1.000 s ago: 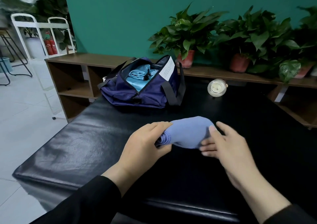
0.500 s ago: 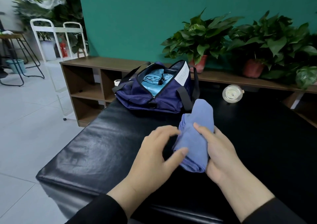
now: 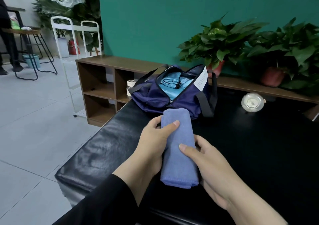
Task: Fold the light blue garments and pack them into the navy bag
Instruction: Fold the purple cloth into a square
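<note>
Hands first: I see the left hand (image 3: pixel 153 143) and right hand (image 3: pixel 212 169) both gripping the folded blue garment (image 3: pixel 179 149) above the black table (image 3: pixel 107 149). Just beyond it, the navy bag (image 3: pixel 155 99) sits unzipped with light blue cloth (image 3: pixel 170 83) inside.

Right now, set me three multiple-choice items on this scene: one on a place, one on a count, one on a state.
1. Where is the navy bag?
A. on the floor
B. on the black table
C. on the wooden shelf

2. How many hands hold the folded blue cloth?
A. none
B. one
C. two

3. The bag's zipper is:
A. open
B. closed
C. hidden

Key: 1 B, the bag rests on the tabletop. 2 C, left hand and right hand both have a grip on it. 3 A, light blue fabric shows inside.
</note>
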